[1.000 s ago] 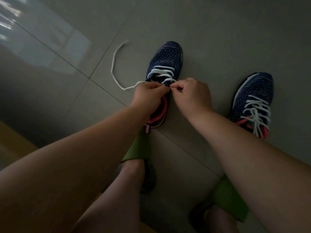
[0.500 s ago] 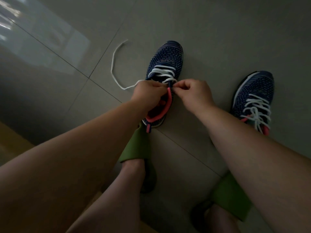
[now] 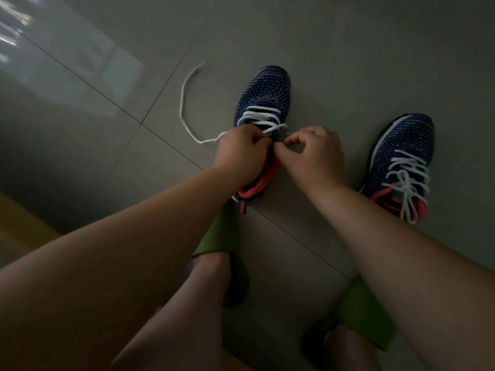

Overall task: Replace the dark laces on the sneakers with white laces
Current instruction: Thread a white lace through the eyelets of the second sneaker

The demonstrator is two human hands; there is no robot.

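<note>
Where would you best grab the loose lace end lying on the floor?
Judging by its pose, pinch the loose lace end at its free tip near the tile seam, coming from above. It curves flat on the floor, clear of the sneaker and the left hand, which holds its other stretch.

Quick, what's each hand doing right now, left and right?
Left hand: fingers curled, gripping the white lace on the left sneaker.
Right hand: thumb and forefinger pinched together at that sneaker's eyelets, apparently on the lace's other end.
</note>
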